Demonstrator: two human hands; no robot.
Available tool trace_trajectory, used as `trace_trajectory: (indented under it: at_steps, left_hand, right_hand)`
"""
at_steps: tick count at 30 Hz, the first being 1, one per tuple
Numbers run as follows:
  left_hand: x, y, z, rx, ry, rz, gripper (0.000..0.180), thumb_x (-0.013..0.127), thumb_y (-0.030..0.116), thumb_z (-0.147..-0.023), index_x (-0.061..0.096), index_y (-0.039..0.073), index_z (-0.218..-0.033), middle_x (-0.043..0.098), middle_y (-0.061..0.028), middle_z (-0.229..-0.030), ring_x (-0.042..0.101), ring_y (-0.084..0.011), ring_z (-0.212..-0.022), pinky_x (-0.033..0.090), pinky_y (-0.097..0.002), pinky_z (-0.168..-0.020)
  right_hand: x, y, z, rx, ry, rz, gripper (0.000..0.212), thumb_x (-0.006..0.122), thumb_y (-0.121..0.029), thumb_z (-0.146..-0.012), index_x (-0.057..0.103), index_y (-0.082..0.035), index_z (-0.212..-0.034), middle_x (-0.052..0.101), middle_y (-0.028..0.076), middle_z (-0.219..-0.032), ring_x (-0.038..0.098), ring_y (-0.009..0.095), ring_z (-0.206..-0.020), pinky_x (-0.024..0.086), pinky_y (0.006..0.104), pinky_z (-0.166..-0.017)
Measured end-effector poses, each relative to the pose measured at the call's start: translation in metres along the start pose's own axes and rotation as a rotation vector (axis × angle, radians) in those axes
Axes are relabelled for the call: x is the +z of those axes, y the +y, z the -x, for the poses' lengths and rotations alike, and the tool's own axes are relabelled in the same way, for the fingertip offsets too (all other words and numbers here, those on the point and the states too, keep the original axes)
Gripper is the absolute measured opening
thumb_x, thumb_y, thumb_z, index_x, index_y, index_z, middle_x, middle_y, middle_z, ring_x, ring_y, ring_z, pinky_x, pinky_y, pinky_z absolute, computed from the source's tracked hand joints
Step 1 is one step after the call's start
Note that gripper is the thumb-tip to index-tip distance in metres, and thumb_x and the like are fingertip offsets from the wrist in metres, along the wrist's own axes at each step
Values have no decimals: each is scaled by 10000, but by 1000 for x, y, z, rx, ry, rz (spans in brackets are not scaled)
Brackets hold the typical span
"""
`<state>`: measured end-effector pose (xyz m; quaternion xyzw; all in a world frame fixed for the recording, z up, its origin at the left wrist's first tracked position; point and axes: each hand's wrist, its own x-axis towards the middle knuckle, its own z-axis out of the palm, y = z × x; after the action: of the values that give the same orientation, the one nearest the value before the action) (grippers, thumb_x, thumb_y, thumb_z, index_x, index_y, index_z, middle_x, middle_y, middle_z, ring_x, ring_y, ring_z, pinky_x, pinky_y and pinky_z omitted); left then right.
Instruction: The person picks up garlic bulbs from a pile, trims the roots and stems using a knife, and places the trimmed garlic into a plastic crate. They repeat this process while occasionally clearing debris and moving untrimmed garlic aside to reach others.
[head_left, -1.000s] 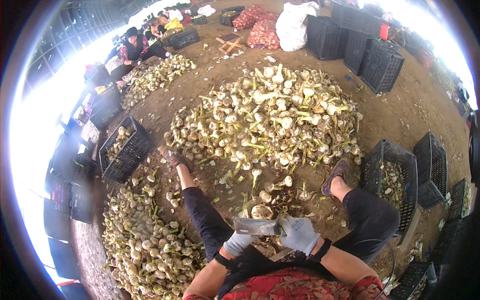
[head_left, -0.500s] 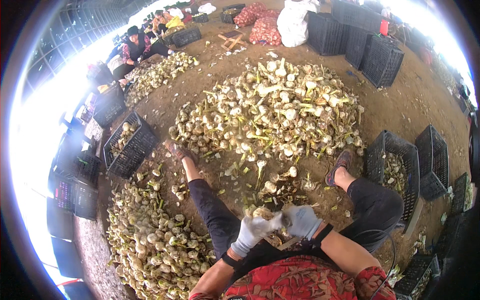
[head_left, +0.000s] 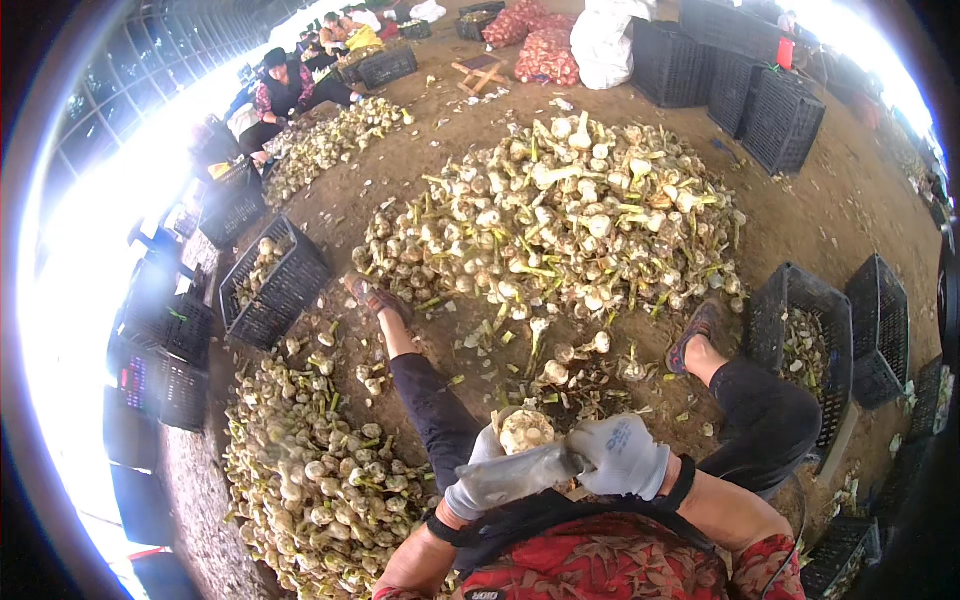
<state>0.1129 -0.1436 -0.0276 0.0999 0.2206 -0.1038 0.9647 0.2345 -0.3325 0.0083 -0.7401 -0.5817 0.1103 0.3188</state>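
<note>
My left hand point(head_left: 486, 446), in a pale work glove, is closed around a garlic bulb point(head_left: 526, 431). The bulb's round, pale face is turned up. In my gloved right hand point(head_left: 622, 456) is the handle end of a knife point(head_left: 515, 475). Its broad grey blade points left, just below the bulb and in front of part of my left hand. Whether the blade touches the bulb, I cannot tell. Beyond my hands, a few loose garlic bulbs point(head_left: 556, 372) and trimmings lie on the dirt between my feet.
A large garlic heap point(head_left: 560, 220) lies ahead, with another heap point(head_left: 320, 480) at my left. Black crates point(head_left: 290, 295) stand on the left and more crates point(head_left: 835, 350) on the right. A co-worker point(head_left: 280, 90) sits far left by a smaller heap. Red mesh sacks point(head_left: 547, 55) stand at the back.
The knife blade has swung into plain sight, now lying across in front of my left hand. The garlic bulb now shows its round face upward. The whole view has shifted slightly.
</note>
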Motion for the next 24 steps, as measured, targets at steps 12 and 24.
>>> trace_trajectory:
  at_steps: [12,24]
  left_hand:
    - [-33,-22,-6,4,-22,-22,432,417,322,-985,505,0,-1259,597,-191,-1223,616,-307,-1089,509,-425,-953]
    - [3,0,37,180,98,-539,779,889,146,-614,486,26,-1270,591,-94,-1217,598,-212,-1068,480,-361,-946]
  right_hand:
    - [11,16,2,37,-184,98,283,644,-307,-747,657,-84,-921,656,105,-807,667,316,-759,532,399,-642]
    - [-1,93,23,841,148,-285,277,598,-203,-776,692,-30,-972,686,175,-847,662,280,-774,527,366,-671]
